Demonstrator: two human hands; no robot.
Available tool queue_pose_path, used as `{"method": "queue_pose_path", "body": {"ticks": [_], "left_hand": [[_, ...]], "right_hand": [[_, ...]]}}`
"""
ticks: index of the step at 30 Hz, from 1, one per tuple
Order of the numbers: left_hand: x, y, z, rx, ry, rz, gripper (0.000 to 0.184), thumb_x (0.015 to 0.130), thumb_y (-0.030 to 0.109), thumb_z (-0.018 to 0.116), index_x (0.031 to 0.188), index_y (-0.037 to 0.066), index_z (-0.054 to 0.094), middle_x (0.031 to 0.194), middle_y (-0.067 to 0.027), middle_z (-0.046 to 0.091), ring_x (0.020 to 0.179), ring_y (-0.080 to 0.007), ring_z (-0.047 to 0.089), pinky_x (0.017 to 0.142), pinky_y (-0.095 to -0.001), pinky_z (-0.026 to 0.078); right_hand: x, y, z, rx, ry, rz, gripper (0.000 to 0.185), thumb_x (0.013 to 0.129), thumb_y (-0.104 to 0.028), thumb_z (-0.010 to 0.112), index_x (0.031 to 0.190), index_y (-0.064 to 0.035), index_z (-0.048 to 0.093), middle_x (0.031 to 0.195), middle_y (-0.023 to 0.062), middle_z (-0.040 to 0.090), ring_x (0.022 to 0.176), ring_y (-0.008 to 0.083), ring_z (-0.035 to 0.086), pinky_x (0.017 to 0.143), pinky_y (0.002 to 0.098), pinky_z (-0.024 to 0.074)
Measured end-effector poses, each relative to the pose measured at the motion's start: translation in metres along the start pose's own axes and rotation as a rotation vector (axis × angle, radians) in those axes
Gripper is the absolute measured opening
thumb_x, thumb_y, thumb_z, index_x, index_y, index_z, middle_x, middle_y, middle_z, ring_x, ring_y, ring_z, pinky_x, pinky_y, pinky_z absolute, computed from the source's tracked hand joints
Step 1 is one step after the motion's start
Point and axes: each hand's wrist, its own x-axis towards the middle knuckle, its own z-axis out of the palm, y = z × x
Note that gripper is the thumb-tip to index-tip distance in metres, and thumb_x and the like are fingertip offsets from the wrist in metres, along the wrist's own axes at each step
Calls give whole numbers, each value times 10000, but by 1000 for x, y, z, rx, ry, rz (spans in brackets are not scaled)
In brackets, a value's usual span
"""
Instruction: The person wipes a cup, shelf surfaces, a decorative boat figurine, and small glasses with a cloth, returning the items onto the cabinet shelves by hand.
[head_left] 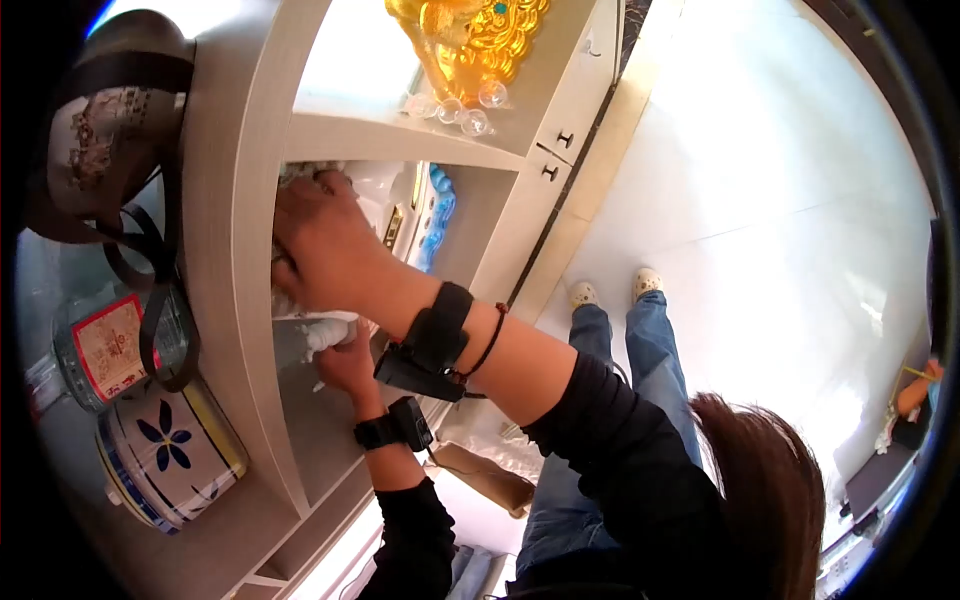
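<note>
Though near right hand (318, 240), bottle (112, 350) beyond panel (225, 200)

From my feed: pale wood-grain shelf unit (218, 200) along left, divided into open compartments. Pale cabinet doors (583, 95) facing floor side, small black knobs (565, 138) fitted. Beige border strip (597, 190) edged by dark line. Beyond, I see glossy whitish floor (750, 190), faint seams, strong light glare. Bright white panel (358, 60) in upper compartment.
</note>
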Motion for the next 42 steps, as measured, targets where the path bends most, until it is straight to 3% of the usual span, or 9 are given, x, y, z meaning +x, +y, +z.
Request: {"method": "queue_pose_path", "body": {"ticks": [8,12,22,25,27,30,35,40,42], "left_hand": [[-1,19,-7,43,30,17,486,507,350,761,841,37,598,816,-119,615,755,-285,583,662,-365,449],[-1,16,-4,-1,5,6,488,507,354,759,842,40,594,811,-115,613,751,-289,581,660,-375,448],[-1,23,-5,105,37,26,472,508,369,755,812,45,595,789,-103,616,722,-278,587,627,-373,454],[-1,30,-7,103,55,38,457,510,374,754,790,47,600,775,-98,620,714,-273,590,615,-367,457],[-1,26,-7,100,72,47,451,511,377,754,780,48,603,769,-96,622,710,-272,591,610,-364,458],[-2,19,-5,21,32,44,466,510,378,755,796,45,599,781,-98,621,719,-272,590,621,-361,458],[-2,25,-6,78,65,22,497,506,379,759,822,36,584,789,-105,613,733,-281,587,639,-368,454],[-1,27,-8,81,14,-8,529,496,386,760,847,34,576,814,-109,609,749,-289,581,649,-383,452],[-1,23,-7,84,-3,-25,539,491,390,761,853,36,575,821,-111,608,753,-292,579,653,-389,451]], "right_hand": [[-1,27,-8,62,43,-1,343,568,-71,503,906,-23,535,825,160,542,871,315,484,870,390,312],[-10,32,-13,31,130,-71,339,551,-46,510,889,-26,528,845,136,538,865,304,477,853,381,322],[-108,69,-45,-263,-258,99,278,589,-81,540,867,-76,539,845,67,530,879,269,455,762,367,353],[-148,61,-67,-21,-220,310,282,578,-48,525,860,-52,522,854,96,517,857,299,450,746,375,356],[-151,40,-77,-20,26,392,294,578,-27,505,872,-34,496,865,132,496,853,316,440,744,380,351],[-116,15,-79,35,71,277,333,577,-22,499,909,-24,463,900,150,479,876,316,434,764,371,337],[-41,26,-47,-156,61,71,401,609,-71,506,999,5,445,998,160,470,974,299,430,833,373,300],[-42,45,-22,-512,39,79,363,655,-97,476,1000,15,454,1007,164,489,970,271,453,801,357,323],[-47,43,-25,-578,-65,219,309,656,-102,480,947,-2,465,946,143,514,904,257,490,766,345,336]]}}
